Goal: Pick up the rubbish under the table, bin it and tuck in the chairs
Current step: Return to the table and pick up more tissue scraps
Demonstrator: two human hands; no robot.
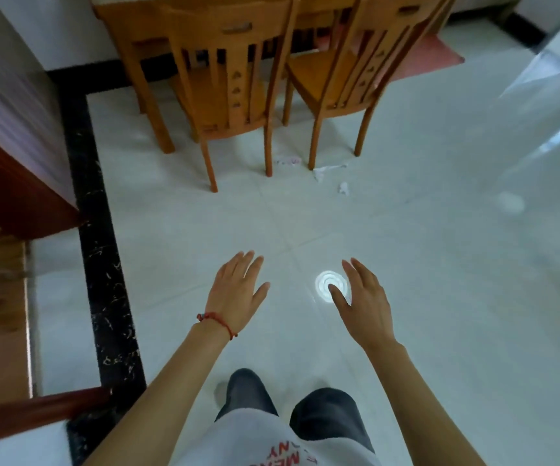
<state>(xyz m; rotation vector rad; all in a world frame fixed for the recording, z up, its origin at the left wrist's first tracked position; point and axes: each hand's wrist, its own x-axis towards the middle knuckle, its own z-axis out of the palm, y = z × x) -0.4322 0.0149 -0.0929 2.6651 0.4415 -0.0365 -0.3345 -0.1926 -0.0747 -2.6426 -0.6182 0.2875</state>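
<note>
Two chairs [235,82] are set side by side before the table [127,25] — paper scraps [330,171] lie on the floor [440,264] by their near legs — well ahead of both hands [238,290].

Soft, dim daylight — a round lamp glare [331,286] on glossy floor [440,264], edges blurred and bowed.

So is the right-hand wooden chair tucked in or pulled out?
Pulled out: the right-hand wooden chair stands angled, its seat clear of the wooden table.
</note>
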